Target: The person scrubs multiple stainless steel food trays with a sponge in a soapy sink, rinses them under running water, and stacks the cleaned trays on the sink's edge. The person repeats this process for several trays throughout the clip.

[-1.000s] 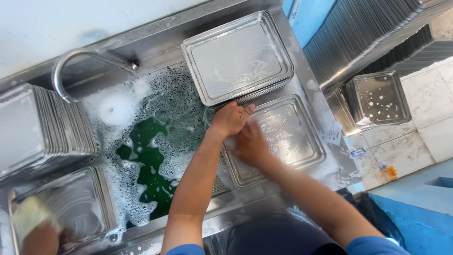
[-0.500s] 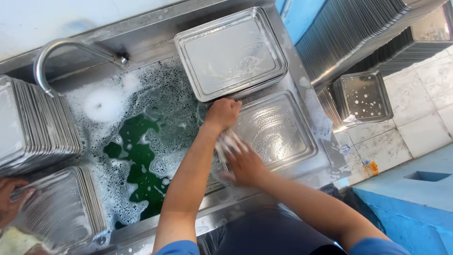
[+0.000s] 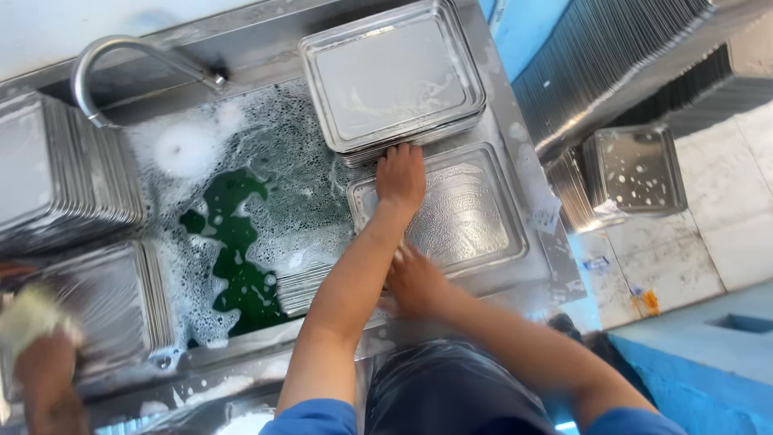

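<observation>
Beside the soapy sink [image 3: 241, 217], left hand [image 3: 401, 176] touches tray [image 3: 475, 213].

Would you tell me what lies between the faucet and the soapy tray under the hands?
In the head view, foamy green water in the sink lies between the faucet and the tray.

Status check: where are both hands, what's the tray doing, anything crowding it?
Left hand flat on far rim of soapy steel tray. Right hand at its near edge; grip unclear. Stacked trays butt against it; co-worker's hand scrubs apart, far left.
</observation>
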